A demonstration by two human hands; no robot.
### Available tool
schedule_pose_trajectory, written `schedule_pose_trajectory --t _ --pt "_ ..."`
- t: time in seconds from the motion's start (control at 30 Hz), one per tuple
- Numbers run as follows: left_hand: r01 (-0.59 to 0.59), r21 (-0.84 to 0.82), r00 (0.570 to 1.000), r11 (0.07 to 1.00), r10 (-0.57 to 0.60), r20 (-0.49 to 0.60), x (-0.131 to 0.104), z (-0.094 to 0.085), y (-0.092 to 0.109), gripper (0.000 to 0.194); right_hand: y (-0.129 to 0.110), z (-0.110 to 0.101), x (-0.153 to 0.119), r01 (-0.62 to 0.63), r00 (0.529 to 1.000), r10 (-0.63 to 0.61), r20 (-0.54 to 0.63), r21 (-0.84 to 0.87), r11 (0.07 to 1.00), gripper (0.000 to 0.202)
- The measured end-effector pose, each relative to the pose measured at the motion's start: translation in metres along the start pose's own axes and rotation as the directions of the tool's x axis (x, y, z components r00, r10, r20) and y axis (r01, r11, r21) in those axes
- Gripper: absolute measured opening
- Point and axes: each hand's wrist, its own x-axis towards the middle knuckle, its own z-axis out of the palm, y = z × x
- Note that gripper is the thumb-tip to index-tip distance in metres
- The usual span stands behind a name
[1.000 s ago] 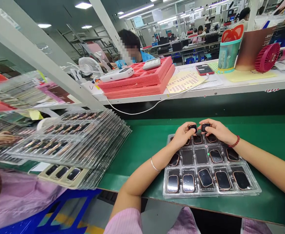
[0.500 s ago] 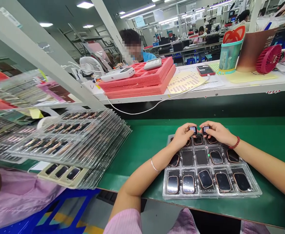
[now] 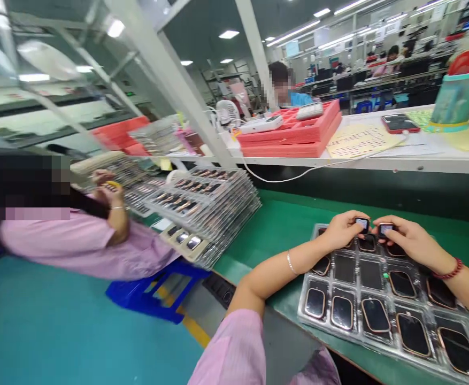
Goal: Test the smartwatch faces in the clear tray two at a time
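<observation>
holding: left hand (image 3: 343,231), grip closed on left watch (image 3: 361,224); right hand (image 3: 418,243), grip closed on right watch (image 3: 385,230)
screens: lit on both
position: over far side of clear tray (image 3: 303,305)
worktop (image 3: 286,214): green, under clear tray
tray stack (image 3: 234,214): left of clear tray

Rows of tube lights (image 3: 293,33) and ceiling panels (image 3: 229,35) light the room from overhead, and the scene is bright. White glare lies on the watch faces (image 3: 341,313) in the front row and on the rims of the clear tray (image 3: 373,342). The recess beneath the white shelf (image 3: 378,164) is in deep shadow. Blur softens the frame's left side, including the neighbouring worker's sleeve (image 3: 58,240). Wide-angle distortion tilts the posts (image 3: 254,48) and stretches forms near the edges; pixel blocks mask two faces.
</observation>
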Motion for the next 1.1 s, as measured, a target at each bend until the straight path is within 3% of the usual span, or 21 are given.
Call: schedule_pose_trajectory --t 0.23,0.6,0.97,1.1 --pt "-0.008 -0.002 1.0 1.0 0.008 0.0 0.003 -0.001 0.0 0.023 0.009 -0.004 0.005 -0.018 1.0 0.018 0.013 -0.007 1.0 0.055" --pt "-0.033 0.028 0.999 0.999 0.033 0.007 0.0 -0.004 0.004 0.025 -0.005 0.007 0.001 -0.019 1.0 0.02 -0.008 0.044 0.999 0.025" --pt "-0.037 0.107 0.998 0.994 0.032 0.045 -0.003 -0.006 0.007 0.032 -0.006 0.006 0.001 0.008 1.0 -0.007 -0.023 0.073 0.997 0.026" --pt "-0.074 0.064 0.996 0.995 0.071 0.044 -0.001 -0.006 0.002 0.044 0.0 0.008 0.004 0.089 0.995 -0.089 -0.054 -0.015 0.996 0.047"
